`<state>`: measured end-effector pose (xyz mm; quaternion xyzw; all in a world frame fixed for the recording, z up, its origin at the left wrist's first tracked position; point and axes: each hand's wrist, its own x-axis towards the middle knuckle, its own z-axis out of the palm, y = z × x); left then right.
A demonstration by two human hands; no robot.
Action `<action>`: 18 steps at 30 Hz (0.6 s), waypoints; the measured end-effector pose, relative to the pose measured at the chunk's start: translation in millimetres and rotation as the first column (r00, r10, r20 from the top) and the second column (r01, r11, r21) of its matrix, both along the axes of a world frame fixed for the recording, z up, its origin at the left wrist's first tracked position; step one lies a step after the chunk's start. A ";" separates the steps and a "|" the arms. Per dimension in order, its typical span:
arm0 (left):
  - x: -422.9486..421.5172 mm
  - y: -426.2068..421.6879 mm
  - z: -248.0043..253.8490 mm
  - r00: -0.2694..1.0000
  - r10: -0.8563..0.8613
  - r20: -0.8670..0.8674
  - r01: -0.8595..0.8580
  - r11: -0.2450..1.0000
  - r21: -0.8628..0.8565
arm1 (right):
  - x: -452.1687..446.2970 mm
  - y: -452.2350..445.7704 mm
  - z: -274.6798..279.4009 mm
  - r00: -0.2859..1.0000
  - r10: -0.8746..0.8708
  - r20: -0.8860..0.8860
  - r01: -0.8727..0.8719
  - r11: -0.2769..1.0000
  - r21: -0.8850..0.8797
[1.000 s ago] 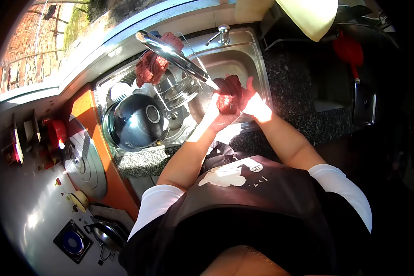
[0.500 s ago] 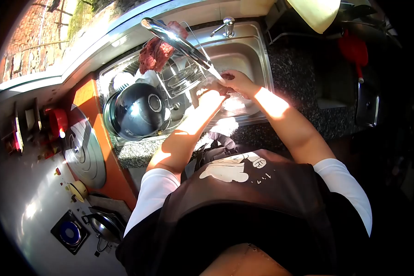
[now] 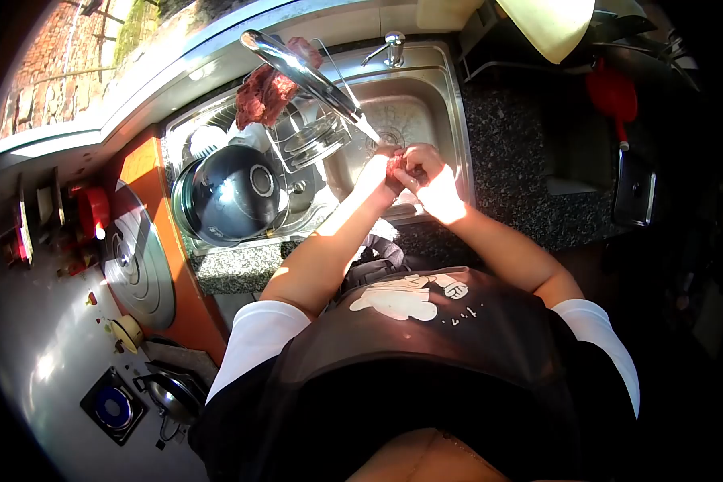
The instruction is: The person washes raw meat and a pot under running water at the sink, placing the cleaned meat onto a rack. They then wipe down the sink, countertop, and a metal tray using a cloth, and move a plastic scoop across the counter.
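Note:
Above the right basin of the steel sink (image 3: 455,120), my two hands meet just under the faucet (image 3: 305,71). A stream of water runs from its spout onto or beside them. My left hand (image 3: 380,175) is closed on a small reddish piece (image 3: 394,165), whose kind I cannot make out. My right hand (image 3: 427,175) grips the same piece from the other side, fingers curled and pressed against it. The palms and much of the piece are hidden by the fingers. A reddish-brown cloth (image 3: 263,95) hangs behind the faucet, apart from my hands.
Left of my hands, a dark pot (image 3: 237,193) lies upside down on the drainboard beside a wire rack (image 3: 309,149) with round lids or dishes. A soap dispenser (image 3: 394,50) stands at the sink's back edge. Speckled granite counter (image 3: 502,153) extends right, with a red pan (image 3: 610,92) beyond.
My hands have come closer together. My right hand has moved nearer to me and now pinches the reddish piece against my left. The view has shifted slightly.

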<state>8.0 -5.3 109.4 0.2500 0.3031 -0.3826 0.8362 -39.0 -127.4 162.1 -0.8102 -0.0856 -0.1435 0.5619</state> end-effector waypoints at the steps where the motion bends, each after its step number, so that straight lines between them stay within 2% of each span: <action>1: -5.5 -7.8 12.5 0.994 0.092 0.066 -0.097 0.993 0.065 | 0.4 3.4 -0.6 0.976 -0.093 -0.195 0.156 0.928 0.338; 2: -12.2 -10.5 45.4 0.959 0.104 0.264 -0.157 0.969 0.191 | 0.8 7.4 -2.2 0.910 -0.107 -0.402 0.348 0.725 0.594; 3: -21.2 -15.3 32.3 0.879 0.211 0.428 -0.311 0.934 0.178 | 0.3 10.0 -4.9 0.810 -0.038 -0.585 0.542 0.428 0.723; 4: -24.5 -21.6 40.7 0.867 0.177 0.465 -0.345 0.887 0.306 | 0.3 7.6 -13.5 0.792 0.033 -0.610 0.582 0.263 0.769; 5: -25.9 -26.2 49.4 0.855 0.138 0.499 -0.380 0.822 0.424 | -2.3 0.7 -16.4 0.872 -0.088 -0.481 0.409 0.672 0.618; 6: -28.4 -27.1 46.1 0.820 0.076 0.567 -0.375 0.819 0.433 | -5.2 -9.6 -19.0 0.945 -0.124 -0.301 0.213 0.935 0.283; 7: -30.5 -27.1 45.4 0.778 0.013 0.628 -0.371 0.816 0.444 | -7.3 -16.8 -20.7 0.991 -0.063 -0.119 0.045 0.987 -0.151; 8: -32.7 -26.6 44.7 0.731 -0.051 0.681 -0.368 0.811 0.455 | -2.7 -21.2 -16.9 0.956 0.069 -0.287 -0.071 0.997 0.003; 9: -34.4 -27.4 43.9 0.707 -0.065 0.705 -0.354 0.830 0.431 | 1.6 -23.9 -31.8 0.900 0.233 -0.368 -0.149 0.958 0.244; 10: -31.4 -29.4 56.5 0.681 -0.077 0.728 -0.339 0.848 0.407 | 6.9 -25.4 -56.3 0.820 0.404 -0.404 -0.190 0.859 0.475; 11: -29.9 -29.7 62.7 0.656 -0.089 0.750 -0.323 0.865 0.385 | 19.2 -26.1 -47.9 0.588 0.621 -0.518 0.121 0.566 0.815; 12: -26.0 -29.1 54.3 0.461 -0.248 0.852 -0.447 0.765 0.464 | 31.7 -26.7 -38.9 0.389 0.738 -0.551 0.626 0.227 0.746; 13: -22.9 -25.7 59.3 0.346 -0.361 0.866 -0.440 0.753 0.490 | 39.8 -29.9 -18.8 0.462 0.711 -0.530 0.326 0.419 0.847; 14: -15.4 -20.9 70.6 0.221 -0.466 0.857 -0.438 0.738 0.514 | 47.5 -33.6 -2.3 0.528 0.701 -0.479 -0.014 0.571 0.821; 15: -9.1 -18.5 80.8 0.092 -0.560 0.824 -0.438 0.720 0.538 | 52.8 -36.3 9.1 0.575 0.709 -0.408 -0.341 0.661 0.668; 16: -4.5 -21.9 86.4 -0.035 -0.543 0.839 -0.491 0.741 0.458 | 59.1 -36.9 10.5 0.498 0.756 -0.424 -0.454 0.644 0.616; 17: -2.0 -18.4 96.3 -0.183 -0.606 0.774 -0.524 0.726 0.444 | 65.4 -37.6 11.9 0.420 0.795 -0.437 -0.567 0.606 0.558; 18: -2.5 -18.8 102.3 -0.238 -0.620 0.747 -0.548 0.721 0.424 | 77.9 -39.0 8.1 0.218 0.836 -0.504 -0.484 0.541 0.688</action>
